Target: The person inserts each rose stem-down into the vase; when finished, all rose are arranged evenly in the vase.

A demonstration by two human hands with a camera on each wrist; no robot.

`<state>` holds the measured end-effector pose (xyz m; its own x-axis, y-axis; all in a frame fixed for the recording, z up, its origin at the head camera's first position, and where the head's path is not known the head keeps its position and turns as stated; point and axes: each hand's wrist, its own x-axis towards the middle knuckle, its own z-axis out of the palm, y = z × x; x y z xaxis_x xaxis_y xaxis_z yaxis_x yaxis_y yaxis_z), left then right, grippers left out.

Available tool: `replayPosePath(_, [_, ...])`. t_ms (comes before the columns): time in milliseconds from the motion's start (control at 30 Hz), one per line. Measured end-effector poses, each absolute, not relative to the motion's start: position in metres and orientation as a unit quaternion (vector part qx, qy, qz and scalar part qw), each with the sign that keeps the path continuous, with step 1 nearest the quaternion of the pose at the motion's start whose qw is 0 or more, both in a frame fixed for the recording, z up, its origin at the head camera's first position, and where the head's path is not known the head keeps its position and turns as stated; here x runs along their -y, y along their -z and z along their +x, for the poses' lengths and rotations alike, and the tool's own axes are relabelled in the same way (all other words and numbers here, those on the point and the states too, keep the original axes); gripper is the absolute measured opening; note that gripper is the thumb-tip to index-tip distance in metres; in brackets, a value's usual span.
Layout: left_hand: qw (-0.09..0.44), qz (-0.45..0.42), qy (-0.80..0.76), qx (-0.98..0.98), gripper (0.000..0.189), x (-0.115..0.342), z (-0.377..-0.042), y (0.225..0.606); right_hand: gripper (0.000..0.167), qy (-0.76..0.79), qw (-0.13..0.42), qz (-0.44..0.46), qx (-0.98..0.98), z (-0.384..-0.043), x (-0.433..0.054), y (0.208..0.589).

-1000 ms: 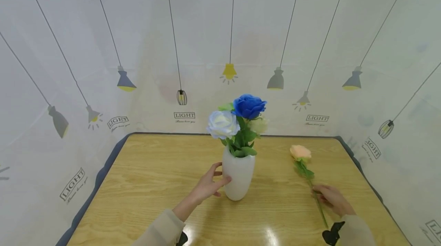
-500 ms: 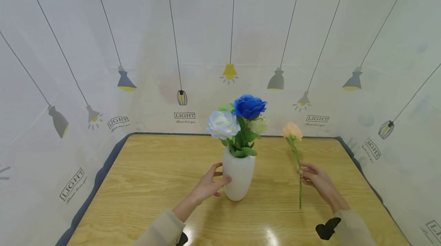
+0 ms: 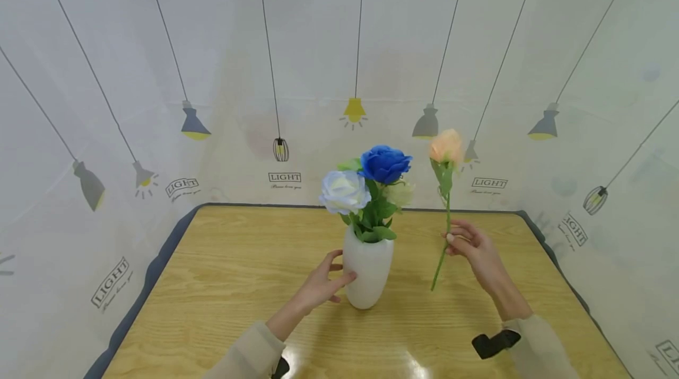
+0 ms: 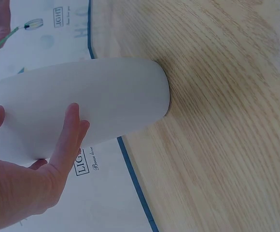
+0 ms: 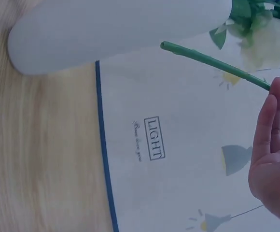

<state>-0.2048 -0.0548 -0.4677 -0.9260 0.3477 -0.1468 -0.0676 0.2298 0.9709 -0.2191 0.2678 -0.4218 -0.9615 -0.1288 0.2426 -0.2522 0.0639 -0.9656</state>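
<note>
A white vase (image 3: 366, 276) stands upright on the table, holding a blue rose (image 3: 385, 164), a pale blue rose (image 3: 345, 192) and a cream flower (image 3: 399, 192) among green leaves. My left hand (image 3: 317, 287) holds the vase's left side, thumb at the front and fingers reaching round behind; the left wrist view shows the digits spread on its wall (image 4: 106, 96). To the right of the vase, my right hand (image 3: 480, 255) pinches the green stem of a peach rose (image 3: 447, 148) between thumb and fingers. The rose is raised, bloom up; its stem end (image 5: 171, 47) hangs free beside the vase.
A wood-grain table (image 3: 239, 261) spreads under both hands. Behind and at the sides hangs a white cloth (image 3: 307, 61) printed with lamps and the word LIGHT. A dark blue edge (image 3: 154, 273) runs along the table's border.
My right hand has lifted the peach rose off the table and moved it up and left toward the vase, tipping it more upright. My left hand and the vase have stayed in place.
</note>
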Motion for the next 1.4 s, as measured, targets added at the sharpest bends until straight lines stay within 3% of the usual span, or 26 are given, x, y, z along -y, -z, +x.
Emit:
replayPosePath(167, [0.169, 0.091, -0.613, -0.766, 0.076, 0.055, -0.205, 0.468, 0.023, -0.762, 0.090, 0.175, 0.617, -0.215, -0.244, 0.400])
replayPosePath(500, [0.168, 0.091, -0.613, -0.767, 0.076, 0.055, -0.205, 0.467, 0.025, -0.848, 0.139, 0.255, 0.442, -0.213, -0.199, 0.352])
replayPosePath(800, [0.166, 0.092, -0.610, -0.770, 0.075, 0.055, -0.205, 0.467, 0.023, -0.702, 0.227, 0.276, 0.616, -0.215, -0.164, 0.339])
replayPosePath(1400, [0.168, 0.089, -0.609, -0.770, 0.076, 0.054, -0.203, 0.466, 0.015, -0.477, 0.239, 0.275, 0.800, -0.194, -0.138, 0.361])
